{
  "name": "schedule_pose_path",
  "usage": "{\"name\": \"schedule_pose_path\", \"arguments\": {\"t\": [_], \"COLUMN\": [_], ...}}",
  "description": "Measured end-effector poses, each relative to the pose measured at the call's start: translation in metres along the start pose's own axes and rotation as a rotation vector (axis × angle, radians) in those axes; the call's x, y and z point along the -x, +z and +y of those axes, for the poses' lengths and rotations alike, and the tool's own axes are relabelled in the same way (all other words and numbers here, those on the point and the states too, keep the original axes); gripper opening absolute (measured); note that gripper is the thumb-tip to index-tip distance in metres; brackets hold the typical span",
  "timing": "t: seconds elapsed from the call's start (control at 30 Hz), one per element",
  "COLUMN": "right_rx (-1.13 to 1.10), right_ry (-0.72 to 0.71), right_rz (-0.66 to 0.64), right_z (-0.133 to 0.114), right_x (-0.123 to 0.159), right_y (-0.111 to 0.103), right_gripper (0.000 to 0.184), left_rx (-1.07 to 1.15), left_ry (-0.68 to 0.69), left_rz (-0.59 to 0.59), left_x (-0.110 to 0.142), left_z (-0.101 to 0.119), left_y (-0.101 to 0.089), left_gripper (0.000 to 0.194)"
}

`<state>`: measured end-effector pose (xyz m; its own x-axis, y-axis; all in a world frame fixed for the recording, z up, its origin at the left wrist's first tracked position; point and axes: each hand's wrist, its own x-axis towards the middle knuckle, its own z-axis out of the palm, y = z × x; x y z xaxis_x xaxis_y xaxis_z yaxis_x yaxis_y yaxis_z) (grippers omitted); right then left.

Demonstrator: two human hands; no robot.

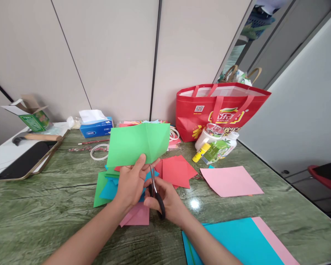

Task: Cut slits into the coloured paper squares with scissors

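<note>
My left hand (131, 181) is closed on the lower edge of a green sheet of paper (129, 145), thumb in front. A crease runs down the sheet right of its middle. My right hand (165, 198) grips black-handled scissors (160, 206), their blades pointing up at the sheet's lower edge near the crease. Whether the blades are in the paper I cannot tell. Beneath my hands lie blue paper pieces (108, 191), green pieces (98, 191) and pink pieces (138, 215), partly hidden. Red paper squares (176, 172) lie just beyond my right hand.
Rightward lie a pink sheet (231, 180) and large blue sheets (223, 239). Behind stand a glue stick (201, 152), white jars and a red bag (190, 110). A tape roll (99, 151), tissue box (96, 128), hammer-like tool (41, 137) and open carton (34, 119) are leftward.
</note>
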<state>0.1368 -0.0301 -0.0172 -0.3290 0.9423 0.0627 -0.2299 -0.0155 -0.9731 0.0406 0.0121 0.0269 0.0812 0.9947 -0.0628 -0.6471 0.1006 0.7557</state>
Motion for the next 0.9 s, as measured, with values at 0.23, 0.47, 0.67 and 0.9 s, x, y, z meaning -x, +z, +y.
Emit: {"name": "schedule_pose_path", "arguments": {"t": [0.23,0.47,0.67,0.9], "right_rx": [-0.089,-0.042,-0.09,-0.076], "right_ry": [-0.029,-0.081,-0.055,-0.068], "right_rz": [0.061,0.099,0.097,0.121], "right_z": [0.003,0.001,-0.002,-0.001], "right_x": [0.0,-0.001,-0.002,-0.002], "right_y": [-0.001,-0.003,-0.004,-0.005], "right_gripper": [0.04,0.037,0.034,0.03], "left_rx": [-0.012,-0.086,-0.306,-0.449], "left_ry": [-0.009,-0.019,0.035,0.151], "left_rz": [0.019,0.045,0.128,0.103], "left_x": [0.004,0.006,0.006,0.005], "left_z": [-0.007,-0.016,-0.021,-0.025], "left_y": [0.002,0.001,-0.007,-0.014], "left_gripper": [0.013,0.013,0.02,0.024]}}
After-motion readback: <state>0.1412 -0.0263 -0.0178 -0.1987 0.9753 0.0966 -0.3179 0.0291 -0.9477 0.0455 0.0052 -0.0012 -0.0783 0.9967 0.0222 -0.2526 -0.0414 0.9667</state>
